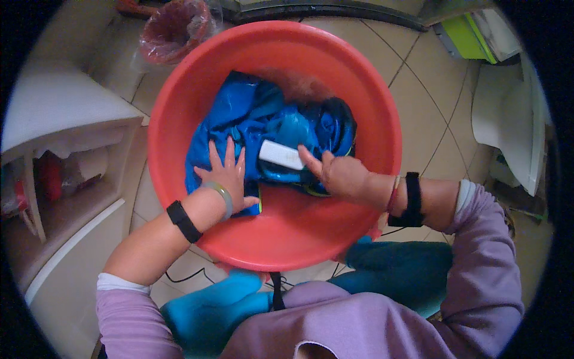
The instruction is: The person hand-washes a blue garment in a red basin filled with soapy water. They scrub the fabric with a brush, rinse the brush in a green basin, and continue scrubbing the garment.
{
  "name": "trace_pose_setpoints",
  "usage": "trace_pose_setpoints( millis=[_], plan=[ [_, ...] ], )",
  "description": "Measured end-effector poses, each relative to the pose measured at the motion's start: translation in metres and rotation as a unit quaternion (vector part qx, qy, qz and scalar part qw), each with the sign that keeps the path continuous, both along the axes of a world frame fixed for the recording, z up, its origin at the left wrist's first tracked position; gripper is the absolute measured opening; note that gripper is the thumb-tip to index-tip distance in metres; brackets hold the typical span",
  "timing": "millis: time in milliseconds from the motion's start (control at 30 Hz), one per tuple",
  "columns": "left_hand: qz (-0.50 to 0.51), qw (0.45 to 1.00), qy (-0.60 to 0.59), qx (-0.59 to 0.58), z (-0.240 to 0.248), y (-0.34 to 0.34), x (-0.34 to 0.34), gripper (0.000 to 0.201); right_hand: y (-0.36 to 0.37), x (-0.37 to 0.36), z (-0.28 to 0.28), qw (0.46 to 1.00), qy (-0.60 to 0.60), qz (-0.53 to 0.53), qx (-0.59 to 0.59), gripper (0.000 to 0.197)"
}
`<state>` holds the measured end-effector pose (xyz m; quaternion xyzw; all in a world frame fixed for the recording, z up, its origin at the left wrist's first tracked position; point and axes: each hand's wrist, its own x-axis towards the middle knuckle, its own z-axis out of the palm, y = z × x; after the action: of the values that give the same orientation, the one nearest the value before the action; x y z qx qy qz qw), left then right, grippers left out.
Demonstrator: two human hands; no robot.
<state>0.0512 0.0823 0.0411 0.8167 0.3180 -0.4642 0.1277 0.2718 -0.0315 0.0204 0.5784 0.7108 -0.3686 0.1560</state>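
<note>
A wet blue garment [230, 107] with dark parts and yellow-green edging lies bunched in a big red plastic basin [275, 236]. My left hand [224, 176] presses flat on the garment's left part, fingers spread and holding nothing. On the middle of the cloth rests a white rectangular block [281, 155]; whether it is a bar of soap or the back of a brush I cannot tell. The fingers of my right hand [344, 173] grip its right end, the forefinger stretched along it. Part of this grip is hidden under the hand.
Beyond the basin's left rim stands a red bin [173, 33] with a clear liner. A white cabinet with open shelves [66, 125] is at the left. Tiled floor [430, 113] and a white panel [502, 113] show at the right. My knees flank the basin's near side.
</note>
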Motion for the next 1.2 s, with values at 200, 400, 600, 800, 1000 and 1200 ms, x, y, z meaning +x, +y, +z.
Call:
trace_pose_setpoints(
  millis=[200,400,600,800,1000,1200],
  plan=[
    [-0.010,0.999,0.033,-0.008,-0.045,-0.013,0.001,0.110,-0.009,-0.016,-0.053,0.994,-0.041,0.084,0.064,0.072],
    [0.038,0.998,-0.043,-0.028,-0.078,-0.004,-0.009,0.101,-0.006,-0.036,-0.066,0.995,-0.093,0.024,0.013,0.071],
    [0.210,0.974,-0.057,-0.062,-0.023,-0.011,-0.001,0.061,0.020,-0.041,0.029,0.991,-0.032,-0.108,-0.071,0.053],
    [0.266,0.924,-0.241,-0.134,0.063,-0.038,-0.008,0.046,0.000,-0.041,0.120,0.961,0.028,-0.245,0.126,0.039],
    [0.305,0.869,-0.354,-0.165,0.144,-0.062,-0.017,0.042,0.003,-0.035,0.137,0.949,-0.155,-0.269,-0.058,0.024],
    [0.234,0.867,-0.387,-0.209,0.245,-0.085,-0.058,0.035,-0.008,-0.050,0.249,0.940,0.053,-0.294,0.167,0.018]
  ],
)
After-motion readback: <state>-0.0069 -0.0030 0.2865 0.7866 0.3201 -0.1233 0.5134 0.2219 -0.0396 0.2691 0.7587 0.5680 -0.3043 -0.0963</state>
